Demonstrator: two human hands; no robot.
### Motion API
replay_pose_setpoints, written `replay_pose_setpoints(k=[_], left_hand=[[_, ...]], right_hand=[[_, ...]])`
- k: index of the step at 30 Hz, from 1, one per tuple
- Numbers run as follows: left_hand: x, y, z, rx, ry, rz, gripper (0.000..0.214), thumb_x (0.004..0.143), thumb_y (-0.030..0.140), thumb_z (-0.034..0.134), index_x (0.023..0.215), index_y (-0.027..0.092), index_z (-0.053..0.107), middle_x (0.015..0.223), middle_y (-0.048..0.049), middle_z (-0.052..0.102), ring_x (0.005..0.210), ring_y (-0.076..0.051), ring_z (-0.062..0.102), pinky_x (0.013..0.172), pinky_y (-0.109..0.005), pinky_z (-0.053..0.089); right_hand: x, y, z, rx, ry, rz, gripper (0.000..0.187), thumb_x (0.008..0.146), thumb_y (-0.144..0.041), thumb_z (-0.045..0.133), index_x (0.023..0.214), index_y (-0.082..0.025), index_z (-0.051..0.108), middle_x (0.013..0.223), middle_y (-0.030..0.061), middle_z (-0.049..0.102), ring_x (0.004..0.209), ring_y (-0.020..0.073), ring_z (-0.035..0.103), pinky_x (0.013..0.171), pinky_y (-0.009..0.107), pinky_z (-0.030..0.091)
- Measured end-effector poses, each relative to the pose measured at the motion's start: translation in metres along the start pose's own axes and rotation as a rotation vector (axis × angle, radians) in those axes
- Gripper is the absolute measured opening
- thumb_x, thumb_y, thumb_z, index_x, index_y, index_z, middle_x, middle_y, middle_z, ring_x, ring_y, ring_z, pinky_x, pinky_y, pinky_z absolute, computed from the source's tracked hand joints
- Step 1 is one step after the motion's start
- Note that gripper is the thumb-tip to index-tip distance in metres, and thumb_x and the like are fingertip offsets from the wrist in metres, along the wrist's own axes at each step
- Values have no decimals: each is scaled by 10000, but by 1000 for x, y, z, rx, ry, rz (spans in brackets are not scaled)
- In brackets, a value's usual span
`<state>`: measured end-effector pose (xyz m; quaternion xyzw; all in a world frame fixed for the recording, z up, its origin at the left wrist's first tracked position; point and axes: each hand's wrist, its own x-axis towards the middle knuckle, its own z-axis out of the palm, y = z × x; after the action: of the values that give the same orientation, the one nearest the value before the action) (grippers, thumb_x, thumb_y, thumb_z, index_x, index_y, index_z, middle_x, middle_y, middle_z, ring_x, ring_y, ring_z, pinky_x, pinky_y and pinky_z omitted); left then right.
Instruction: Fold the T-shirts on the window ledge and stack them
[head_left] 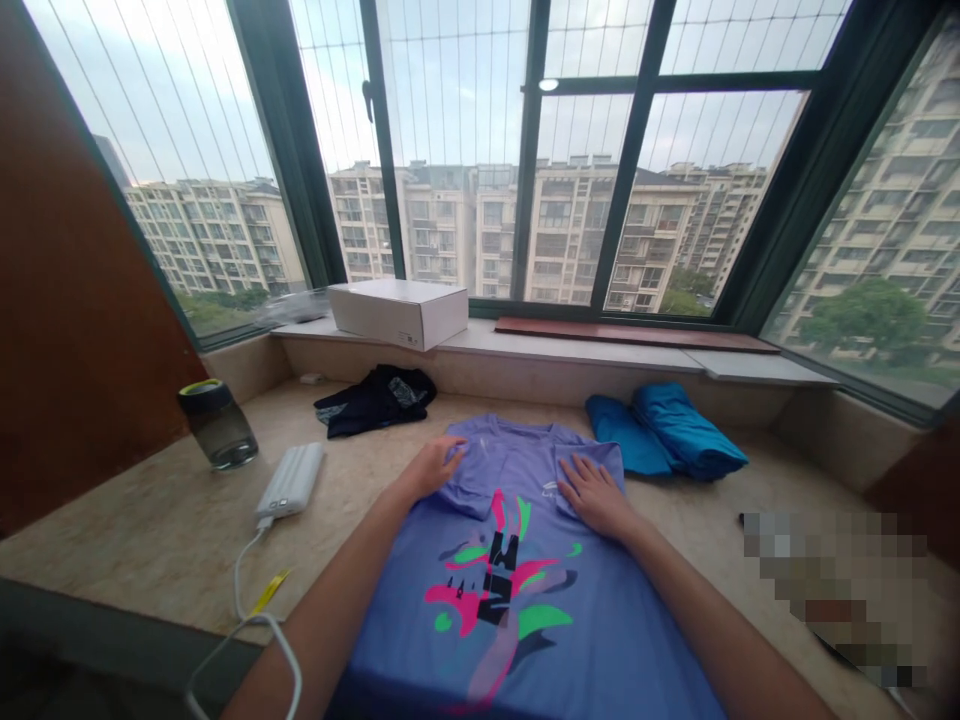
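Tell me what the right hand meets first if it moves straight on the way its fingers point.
The right hand lies on the purple T-shirt, so it would likely cross that fabric and reach the collar first, though depth is unclear.

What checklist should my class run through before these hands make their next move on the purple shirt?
1. Purple shirt front up: ok, print showing.
2. Whole shirt in view: not ok, lower end cut off.
3. Right hand on shirt: ok, spread flat.
4. Left hand gripping shirt: cannot tell.
5. Bottle apart from shirt: ok.
6. White cable clear of left forearm: cannot tell, they overlap in view.
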<state>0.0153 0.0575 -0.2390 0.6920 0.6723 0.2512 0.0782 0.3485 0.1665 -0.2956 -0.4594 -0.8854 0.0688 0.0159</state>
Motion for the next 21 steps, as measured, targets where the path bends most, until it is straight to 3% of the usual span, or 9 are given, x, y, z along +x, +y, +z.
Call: replay_pose_setpoints(k=[4,7,10,13,16,21], left_hand=[[7,-7,11,144,-94,-43,405,930,317,559,1296,176,662,1431,-147,621,1377,-290,526,1188,-467,349],[11,-11,12,263,-96,-119,370,924,321,577,1254,192,682,1445,-184,598,1392,-338,500,1193,-549,287],[15,-15,5,363,-70,-201,287,943,323,550,1128,188,722,1322,-216,669,1324,-370,550,1161,-577,296],[23,-19,-3,413,-54,-249,312,975,317,495,1111,145,716,1196,-234,713,1207,-368,631,1086,-518,393],[36,-22,-6,410,-44,-268,366,956,276,532,1265,114,640,1228,-243,700,1194,-355,643,1029,-444,440],[58,-26,1,340,-41,-300,475,891,209,604,1357,140,543,1235,-196,708,1179,-301,660,986,-364,466]], right_hand=[[-6,-5,-5,35,-38,-18,648,1055,-540,270,1621,-225,272,1697,105,184,1568,289,162,1254,514,129],[-12,-7,-7,84,-44,-57,678,1044,-581,281,1621,-225,274,1693,118,199,1567,296,171,1250,514,141],[-16,-1,-14,143,38,-39,600,1036,-548,357,1524,-225,486,1635,124,370,1505,291,343,1224,443,249],[-12,22,-28,175,190,174,453,1035,-427,401,1295,-194,689,1417,168,614,1330,289,550,1129,377,377],[-2,54,-43,202,258,373,434,1024,-387,429,1291,-136,660,1259,230,679,1216,324,622,1018,403,456],[19,87,-47,368,235,441,474,894,-432,677,1262,-135,663,1135,164,739,1093,299,694,899,347,520]])
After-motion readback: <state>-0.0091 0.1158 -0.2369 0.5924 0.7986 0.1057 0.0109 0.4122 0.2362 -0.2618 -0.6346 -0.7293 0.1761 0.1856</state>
